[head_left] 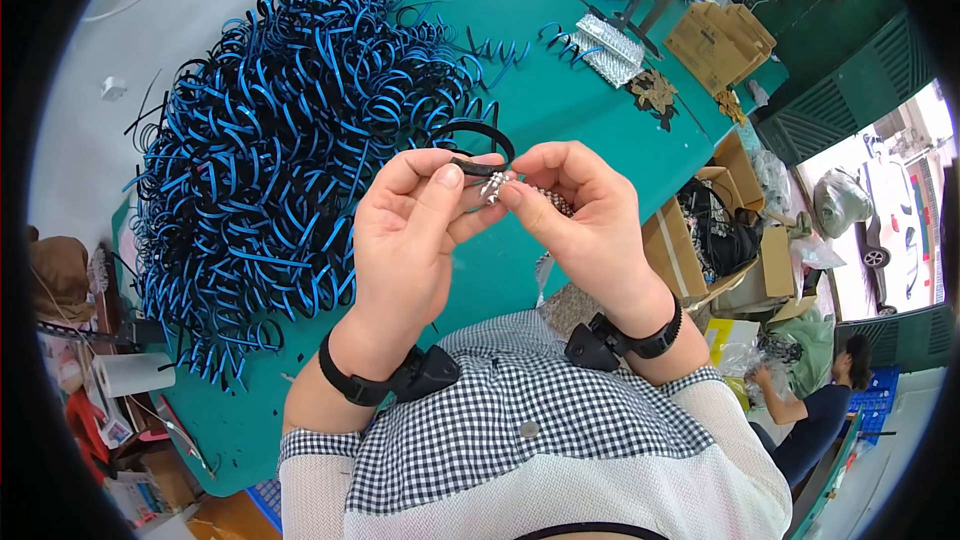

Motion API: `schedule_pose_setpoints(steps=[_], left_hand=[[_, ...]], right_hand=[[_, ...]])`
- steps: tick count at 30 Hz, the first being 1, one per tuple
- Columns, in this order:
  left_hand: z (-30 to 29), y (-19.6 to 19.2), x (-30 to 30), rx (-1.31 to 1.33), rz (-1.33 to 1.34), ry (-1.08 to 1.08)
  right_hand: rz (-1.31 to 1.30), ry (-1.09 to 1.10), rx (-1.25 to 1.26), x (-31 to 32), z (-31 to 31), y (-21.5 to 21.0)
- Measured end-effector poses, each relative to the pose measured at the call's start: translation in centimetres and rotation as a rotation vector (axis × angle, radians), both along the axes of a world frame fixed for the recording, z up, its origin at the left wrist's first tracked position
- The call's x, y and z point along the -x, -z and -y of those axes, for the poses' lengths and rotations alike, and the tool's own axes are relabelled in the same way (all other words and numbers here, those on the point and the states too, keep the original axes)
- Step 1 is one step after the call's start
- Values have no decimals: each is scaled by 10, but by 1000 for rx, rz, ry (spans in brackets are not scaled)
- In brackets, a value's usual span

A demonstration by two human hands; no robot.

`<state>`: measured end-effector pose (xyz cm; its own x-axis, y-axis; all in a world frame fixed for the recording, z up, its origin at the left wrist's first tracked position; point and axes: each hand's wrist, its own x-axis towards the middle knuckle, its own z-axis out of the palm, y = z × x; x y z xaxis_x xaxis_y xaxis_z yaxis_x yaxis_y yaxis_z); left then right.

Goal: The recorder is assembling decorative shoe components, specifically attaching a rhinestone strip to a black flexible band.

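Note:
My left hand (405,225) is closed, its thumb and fingers pinching one end of a narrow black band (487,127) that curves up in a loop like a headband. Opposite it, my right hand (585,215) pinches a silver rhinestone chain (495,186) between thumb and forefinger. The chain's end lies against the band's tip, where the fingertips of both hands nearly meet. More of the chain passes under my right fingers, and a shiny strip hangs below that hand. Whether chain and band are joined cannot be made out.
A large heap of curled blue-and-black strips (270,150) covers the left of the green table (560,60). Silver packets (608,50), brown scraps (654,93) and a cardboard box (715,45) lie farther back. Open cartons (680,250) stand at right; another person (815,415) works beyond.

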<state>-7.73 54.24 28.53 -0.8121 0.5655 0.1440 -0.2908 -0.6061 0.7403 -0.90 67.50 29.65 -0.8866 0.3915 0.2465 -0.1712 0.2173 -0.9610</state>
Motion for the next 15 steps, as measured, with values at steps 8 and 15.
schedule_pose_setpoints(steps=[8,15], left_hand=[[6,0,-3,72,-156,-110],[12,-6,-6,-9,-199,-138]], right_hand=[[18,-34,-64,1,2,-6],[-95,-52,-186,0,1,-12]])
